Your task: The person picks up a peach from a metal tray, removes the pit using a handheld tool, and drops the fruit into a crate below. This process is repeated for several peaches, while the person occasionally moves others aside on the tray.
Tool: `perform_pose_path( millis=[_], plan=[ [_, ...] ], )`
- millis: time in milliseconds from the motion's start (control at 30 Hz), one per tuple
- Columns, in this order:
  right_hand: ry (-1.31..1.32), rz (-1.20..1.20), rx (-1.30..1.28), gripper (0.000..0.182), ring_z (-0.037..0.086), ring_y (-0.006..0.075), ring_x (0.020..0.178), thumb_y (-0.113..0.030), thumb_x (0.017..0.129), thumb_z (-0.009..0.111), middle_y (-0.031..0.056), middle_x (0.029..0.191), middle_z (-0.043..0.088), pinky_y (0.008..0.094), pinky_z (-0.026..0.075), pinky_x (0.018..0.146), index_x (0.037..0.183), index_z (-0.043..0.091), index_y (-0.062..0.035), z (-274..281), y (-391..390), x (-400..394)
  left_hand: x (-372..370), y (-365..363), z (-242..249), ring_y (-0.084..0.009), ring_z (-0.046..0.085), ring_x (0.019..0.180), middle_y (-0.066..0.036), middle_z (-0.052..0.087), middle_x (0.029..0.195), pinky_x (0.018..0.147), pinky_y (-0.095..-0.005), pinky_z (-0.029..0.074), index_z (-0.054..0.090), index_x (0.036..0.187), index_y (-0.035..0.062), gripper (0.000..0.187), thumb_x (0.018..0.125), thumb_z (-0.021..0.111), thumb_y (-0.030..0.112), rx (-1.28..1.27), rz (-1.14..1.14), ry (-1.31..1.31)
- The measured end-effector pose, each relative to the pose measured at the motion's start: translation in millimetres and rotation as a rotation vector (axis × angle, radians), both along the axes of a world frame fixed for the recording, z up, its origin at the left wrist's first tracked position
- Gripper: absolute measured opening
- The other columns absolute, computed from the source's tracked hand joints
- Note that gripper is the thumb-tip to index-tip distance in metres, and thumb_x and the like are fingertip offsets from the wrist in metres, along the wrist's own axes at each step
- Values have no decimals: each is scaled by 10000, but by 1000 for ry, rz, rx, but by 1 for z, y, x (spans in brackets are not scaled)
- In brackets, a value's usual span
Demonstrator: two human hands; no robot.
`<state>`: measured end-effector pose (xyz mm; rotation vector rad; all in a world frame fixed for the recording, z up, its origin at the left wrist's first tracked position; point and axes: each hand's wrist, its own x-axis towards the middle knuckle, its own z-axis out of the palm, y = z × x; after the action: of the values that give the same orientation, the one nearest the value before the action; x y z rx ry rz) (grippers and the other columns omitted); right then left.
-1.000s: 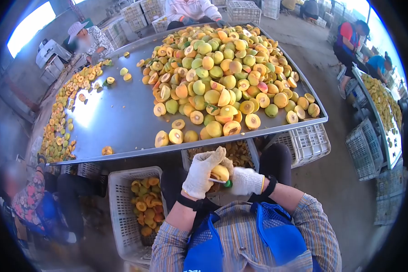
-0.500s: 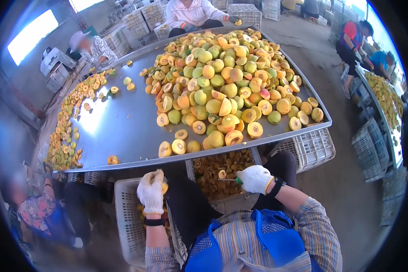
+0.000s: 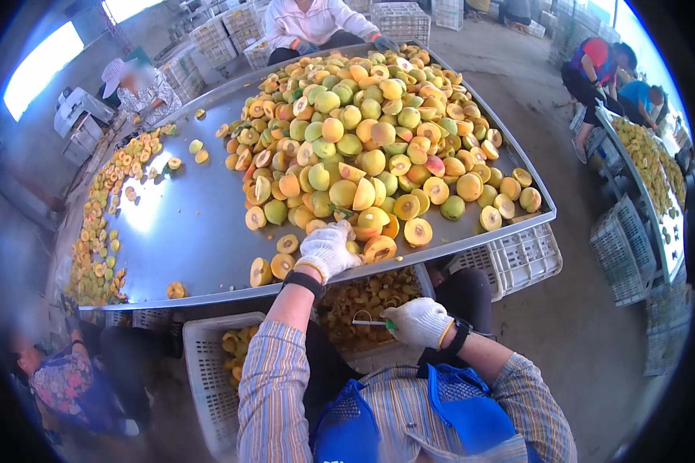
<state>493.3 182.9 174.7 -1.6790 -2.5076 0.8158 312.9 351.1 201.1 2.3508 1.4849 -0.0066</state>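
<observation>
At the near edge of the metal table, my left hand wears a white knit glove. Its fingers curl around a peach half at the foot of the peach pile, though the glove hides part of the grip. Many fruits are cut in half, some showing brown pits or hollows. My right hand, also gloved, is closed on a pitting knife with a green handle and thin curved metal end. The knife hovers over a crate of brownish scraps under the table edge.
Left of my lap stands a white crate with peach pieces. Another white crate sits under the table's right corner. More fruit halves line the table's left side. Co-workers sit around this table and by another fruit-laden table.
My left hand has moved from above the left crate up to the pile; the yellow piece it held is no longer visible. My right hand stays over the scraps with the knife.
</observation>
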Motion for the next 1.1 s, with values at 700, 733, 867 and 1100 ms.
perform_pose_path(
  millis=[700, 733, 867, 1100],
  plan=[
    [307, -65, 309, 387, 663, 328, 613, -334, 877, 663, 115, 672, 658, 436, 532, 563, 1201, 630, -126, 58, -21, -46, -58, -151, 3, -225, 664, 637, -180, 684, 904, 513, -302, 544, 594, 1206, 27, 672, 978, 419, 635, -867, 561, -1946],
    [304, -71, 309, 387, 663, 328, 613, -334, 877, 663, 115, 672, 658, 436, 532, 563, 1201, 630, -126, 55, -21, -45, -54, -154, 2, -245, 667, 621, -186, 684, 881, 520, -311, 553, 601, 1186, 12, 688, 978, 408, 639, -843, 622, -1907],
    [198, -26, 377, 344, 666, 330, 623, -331, 854, 678, 120, 692, 667, 439, 533, 568, 1103, 640, -97, 52, -24, -39, -42, -165, 8, -228, 669, 699, -152, 677, 893, 587, -314, 567, 615, 1163, -25, 646, 1015, 405, 568, -736, 605, -1829],
    [221, -78, 377, 298, 661, 323, 593, -315, 831, 694, 110, 643, 642, 422, 536, 553, 1011, 653, -81, 49, -30, -31, -27, -172, 4, -201, 679, 841, -117, 674, 1011, 676, -310, 584, 618, 1153, -19, 628, 1017, 416, 560, -586, 570, -1829]
  ],
)
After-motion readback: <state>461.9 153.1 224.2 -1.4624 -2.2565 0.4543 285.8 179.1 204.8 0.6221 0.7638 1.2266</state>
